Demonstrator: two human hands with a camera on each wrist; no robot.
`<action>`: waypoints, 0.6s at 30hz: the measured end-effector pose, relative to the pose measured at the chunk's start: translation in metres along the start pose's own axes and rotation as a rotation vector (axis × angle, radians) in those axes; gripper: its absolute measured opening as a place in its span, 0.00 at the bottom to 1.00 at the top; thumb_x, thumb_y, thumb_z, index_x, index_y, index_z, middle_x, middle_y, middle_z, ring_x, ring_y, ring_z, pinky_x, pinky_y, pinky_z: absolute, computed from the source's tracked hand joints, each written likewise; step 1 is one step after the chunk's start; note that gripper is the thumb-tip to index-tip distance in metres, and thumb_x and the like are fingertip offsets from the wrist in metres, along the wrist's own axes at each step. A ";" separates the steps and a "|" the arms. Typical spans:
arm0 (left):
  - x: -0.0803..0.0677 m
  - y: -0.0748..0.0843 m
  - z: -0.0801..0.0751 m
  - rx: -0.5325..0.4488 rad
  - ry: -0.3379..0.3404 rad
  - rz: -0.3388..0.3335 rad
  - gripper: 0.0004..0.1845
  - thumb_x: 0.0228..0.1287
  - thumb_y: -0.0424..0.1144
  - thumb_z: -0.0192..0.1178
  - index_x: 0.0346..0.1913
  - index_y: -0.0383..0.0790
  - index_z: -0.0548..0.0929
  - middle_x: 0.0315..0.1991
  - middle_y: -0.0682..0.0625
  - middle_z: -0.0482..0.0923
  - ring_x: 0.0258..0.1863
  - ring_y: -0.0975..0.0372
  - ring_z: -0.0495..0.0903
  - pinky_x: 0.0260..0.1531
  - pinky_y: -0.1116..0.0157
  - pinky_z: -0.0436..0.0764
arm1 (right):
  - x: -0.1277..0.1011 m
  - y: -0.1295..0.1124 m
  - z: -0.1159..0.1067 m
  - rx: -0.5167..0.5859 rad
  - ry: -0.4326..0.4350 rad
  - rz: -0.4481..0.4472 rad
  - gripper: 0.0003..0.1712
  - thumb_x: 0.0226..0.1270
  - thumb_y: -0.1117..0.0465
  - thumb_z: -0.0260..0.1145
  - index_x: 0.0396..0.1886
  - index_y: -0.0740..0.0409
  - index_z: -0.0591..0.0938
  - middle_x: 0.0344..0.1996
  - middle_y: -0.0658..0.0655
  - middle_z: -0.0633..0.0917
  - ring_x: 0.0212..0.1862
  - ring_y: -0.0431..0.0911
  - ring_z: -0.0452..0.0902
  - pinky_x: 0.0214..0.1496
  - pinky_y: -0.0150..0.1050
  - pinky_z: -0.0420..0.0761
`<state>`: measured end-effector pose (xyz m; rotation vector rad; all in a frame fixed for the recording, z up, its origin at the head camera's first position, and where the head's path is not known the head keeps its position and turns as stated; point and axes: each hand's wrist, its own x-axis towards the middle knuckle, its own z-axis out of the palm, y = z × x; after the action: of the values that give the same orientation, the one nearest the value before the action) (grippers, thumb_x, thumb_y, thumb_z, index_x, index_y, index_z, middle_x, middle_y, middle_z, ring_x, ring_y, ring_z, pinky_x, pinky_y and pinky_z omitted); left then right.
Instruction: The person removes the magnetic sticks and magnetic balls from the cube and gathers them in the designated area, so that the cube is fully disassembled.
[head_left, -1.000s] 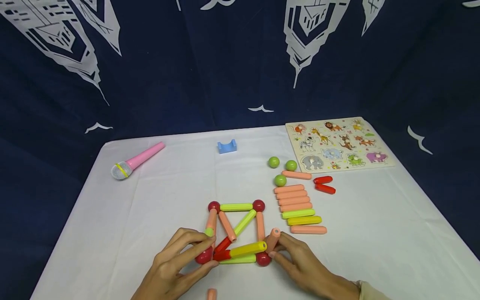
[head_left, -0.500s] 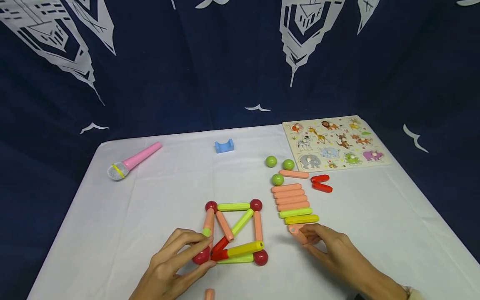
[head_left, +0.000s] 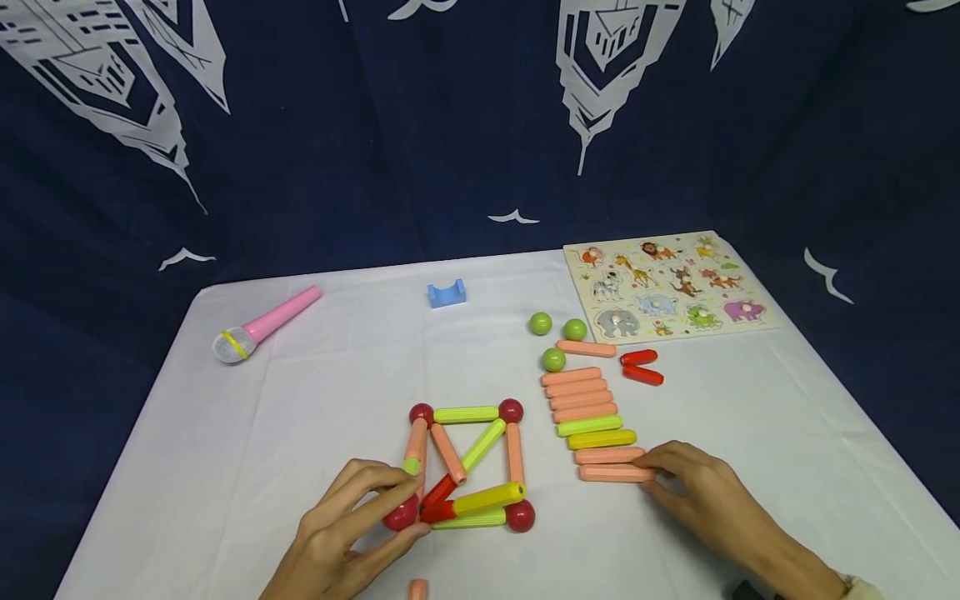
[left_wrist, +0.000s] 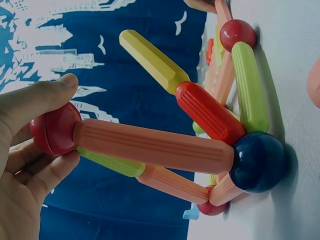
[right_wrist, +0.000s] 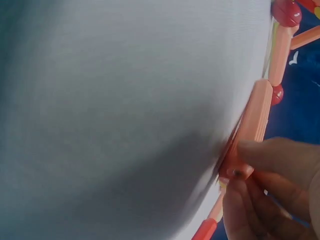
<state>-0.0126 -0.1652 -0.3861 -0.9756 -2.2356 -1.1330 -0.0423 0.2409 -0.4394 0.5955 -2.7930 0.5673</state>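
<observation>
On white tablecloth (head_left: 315, 400): peach stick (head_left: 611, 473) newly laid beside stick row (head_left: 588, 408), right hand (head_left: 693, 492) fingertips pinching its end, left hand (head_left: 337, 533) gripping red ball (head_left: 400, 514) of frame (head_left: 468, 462).

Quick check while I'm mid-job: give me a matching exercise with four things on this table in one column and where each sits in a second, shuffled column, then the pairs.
Things:
1. pink toy microphone
2. small blue arch block
3. wooden animal puzzle board
4. dark red ball of the rod frame

Places:
A. far right corner of the white table
B. between the left hand fingers
C. far left, lying on its side
D. far middle of the table

Pairs: 1-C, 2-D, 3-A, 4-B
</observation>
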 end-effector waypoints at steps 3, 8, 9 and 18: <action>0.000 -0.001 0.000 -0.004 0.010 0.012 0.22 0.63 0.49 0.66 0.51 0.35 0.86 0.42 0.51 0.81 0.43 0.62 0.74 0.42 0.79 0.78 | 0.001 -0.001 0.001 -0.014 0.020 0.024 0.23 0.37 0.70 0.83 0.36 0.52 0.87 0.37 0.43 0.83 0.38 0.37 0.78 0.39 0.37 0.86; 0.000 -0.001 0.000 -0.006 0.020 0.028 0.22 0.63 0.49 0.67 0.51 0.34 0.86 0.42 0.51 0.81 0.42 0.62 0.75 0.42 0.79 0.79 | 0.006 -0.018 0.001 0.009 0.014 0.058 0.28 0.35 0.69 0.84 0.41 0.51 0.87 0.40 0.45 0.83 0.43 0.41 0.80 0.43 0.40 0.86; 0.000 -0.001 0.000 -0.004 0.018 0.026 0.22 0.63 0.49 0.67 0.51 0.35 0.86 0.42 0.51 0.81 0.42 0.62 0.75 0.42 0.79 0.78 | 0.008 -0.024 0.001 0.042 0.006 0.068 0.29 0.36 0.70 0.84 0.43 0.50 0.87 0.41 0.45 0.84 0.43 0.41 0.80 0.44 0.40 0.85; 0.000 -0.001 -0.002 0.007 -0.001 0.013 0.21 0.63 0.49 0.66 0.51 0.35 0.86 0.42 0.51 0.81 0.42 0.63 0.75 0.42 0.79 0.79 | 0.025 -0.086 0.017 0.890 -0.266 0.142 0.25 0.61 0.57 0.74 0.57 0.59 0.82 0.51 0.54 0.85 0.46 0.46 0.85 0.50 0.37 0.84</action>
<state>-0.0134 -0.1671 -0.3862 -0.9870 -2.2288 -1.1189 -0.0295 0.1529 -0.4193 0.6474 -2.7102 1.9176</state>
